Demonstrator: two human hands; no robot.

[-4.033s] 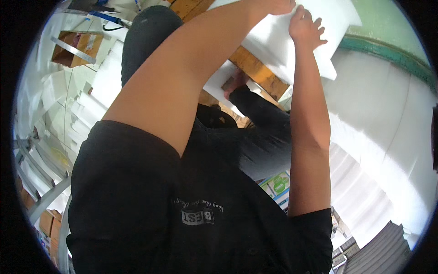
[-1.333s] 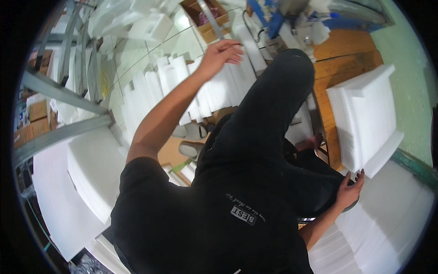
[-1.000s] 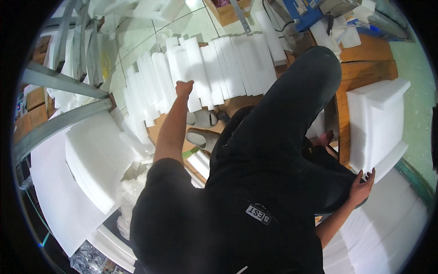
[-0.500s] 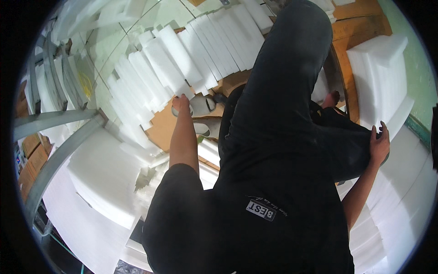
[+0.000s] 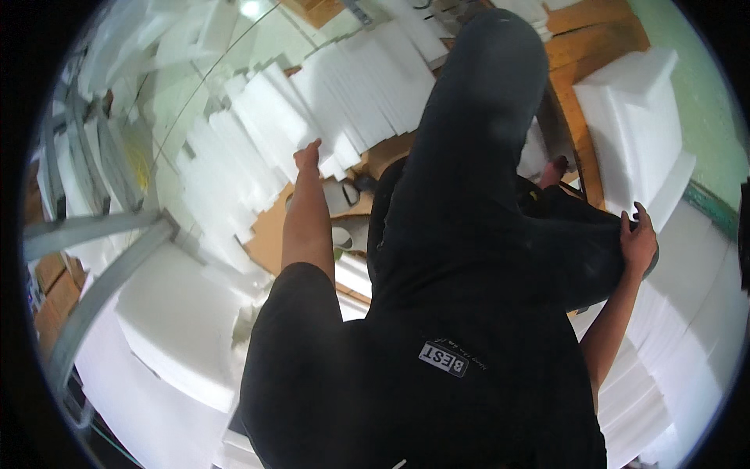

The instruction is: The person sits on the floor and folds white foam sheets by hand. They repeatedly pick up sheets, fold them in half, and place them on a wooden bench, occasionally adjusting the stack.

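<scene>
My left hand (image 5: 308,155) reaches forward over the near ends of a long row of white foam strips (image 5: 367,82). Its fingertips are at the end of a strip that sits higher than its neighbours (image 5: 273,113). One finger points forward; the others are too small and bunched to show whether they grip the foam. My right hand (image 5: 640,241) rests on my bent right knee, fingers apart and holding nothing. Beside that knee stands a stack of thick white foam blocks (image 5: 629,133).
Grey slippers (image 5: 341,198) lie on brown cardboard (image 5: 266,234) below the row. At left, a grey metal frame (image 5: 101,289) stands by large white foam sheets (image 5: 172,313). A wooden board (image 5: 594,47) and a green wall (image 5: 703,102) are at the right.
My left hand has moved forward and slightly right along the foam strips, away from the slippers. My right hand stays on the knee. The whole view has shifted a little.
</scene>
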